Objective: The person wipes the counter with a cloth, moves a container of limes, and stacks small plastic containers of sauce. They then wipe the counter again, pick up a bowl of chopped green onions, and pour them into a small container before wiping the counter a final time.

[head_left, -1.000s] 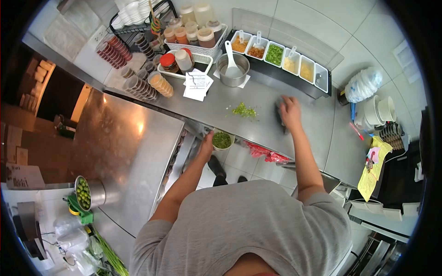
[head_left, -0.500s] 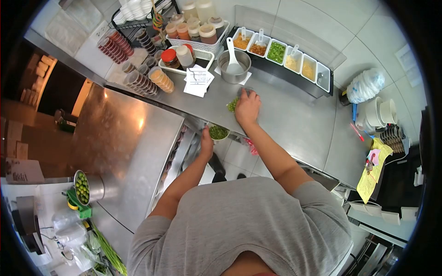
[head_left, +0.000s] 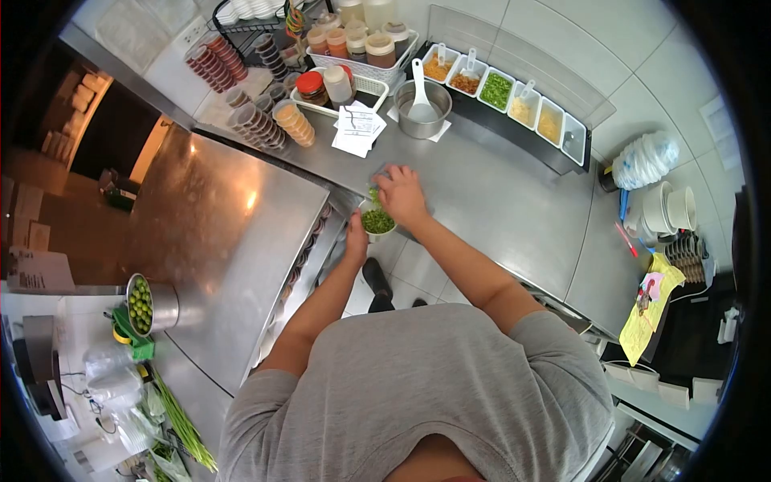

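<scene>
My left hand (head_left: 356, 238) grips the side of a pale container (head_left: 381, 236) at the counter's front edge. Chopped green herbs (head_left: 377, 221) fill it. Over the counter edge just beside its rim, my right hand (head_left: 401, 194) is closed, palm down, around a small grey translucent thing (head_left: 379, 174) whose kind I cannot make out. A few loose chopped greens (head_left: 373, 195) show between that thing and the container, partly covered by my right fingers.
Behind the hands stand a steel pot (head_left: 423, 108) with a white ladle (head_left: 419, 80), paper slips (head_left: 356, 130) and a rack of topping tubs (head_left: 498, 91). Stacked sauce cups (head_left: 293, 123) are at the back left. A pail of limes (head_left: 142, 306) sits on the left counter (head_left: 233, 241).
My right hand has moved left and toward me, bringing loose greens across the counter to the container. My left hand still holds the container at the edge.
</scene>
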`<control>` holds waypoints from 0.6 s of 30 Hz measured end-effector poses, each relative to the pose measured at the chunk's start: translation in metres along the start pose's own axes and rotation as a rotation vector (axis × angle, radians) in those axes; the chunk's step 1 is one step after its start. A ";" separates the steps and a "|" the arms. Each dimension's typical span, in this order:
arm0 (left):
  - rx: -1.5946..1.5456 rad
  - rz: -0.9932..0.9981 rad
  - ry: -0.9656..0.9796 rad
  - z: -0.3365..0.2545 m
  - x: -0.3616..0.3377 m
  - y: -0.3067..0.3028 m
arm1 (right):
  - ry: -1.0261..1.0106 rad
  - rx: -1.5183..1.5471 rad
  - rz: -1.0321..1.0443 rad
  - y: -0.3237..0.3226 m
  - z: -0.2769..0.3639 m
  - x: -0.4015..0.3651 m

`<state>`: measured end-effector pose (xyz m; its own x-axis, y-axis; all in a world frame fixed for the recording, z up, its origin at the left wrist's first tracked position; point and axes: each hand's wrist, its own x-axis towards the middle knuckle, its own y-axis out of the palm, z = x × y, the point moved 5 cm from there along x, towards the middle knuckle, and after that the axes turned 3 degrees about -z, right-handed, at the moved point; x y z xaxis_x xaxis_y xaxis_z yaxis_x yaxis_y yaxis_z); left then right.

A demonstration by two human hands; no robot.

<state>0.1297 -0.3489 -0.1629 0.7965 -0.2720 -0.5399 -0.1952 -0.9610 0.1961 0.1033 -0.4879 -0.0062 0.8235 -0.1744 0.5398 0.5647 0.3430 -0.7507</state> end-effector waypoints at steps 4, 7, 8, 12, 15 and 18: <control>-0.048 -0.046 0.056 0.003 0.007 -0.010 | 0.008 -0.001 -0.018 0.008 0.026 -0.012; 0.049 -0.080 0.089 -0.003 0.013 -0.022 | -0.011 0.102 -0.103 0.012 0.031 -0.009; 0.035 -0.065 0.097 -0.006 0.015 -0.023 | 0.014 0.093 -0.141 0.012 0.025 -0.001; -0.037 -0.029 0.069 -0.030 0.001 -0.018 | 0.074 0.116 -0.064 0.032 -0.029 0.042; -0.027 -0.051 0.044 -0.030 0.005 -0.020 | -0.101 0.103 0.047 0.048 -0.015 0.038; 0.008 -0.075 0.130 0.003 0.043 -0.042 | -0.288 0.191 0.081 0.042 0.033 0.010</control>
<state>0.1706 -0.3200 -0.1969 0.8763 -0.1914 -0.4421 -0.1370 -0.9788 0.1521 0.1334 -0.4452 -0.0195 0.8009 0.1181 0.5871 0.4554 0.5164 -0.7252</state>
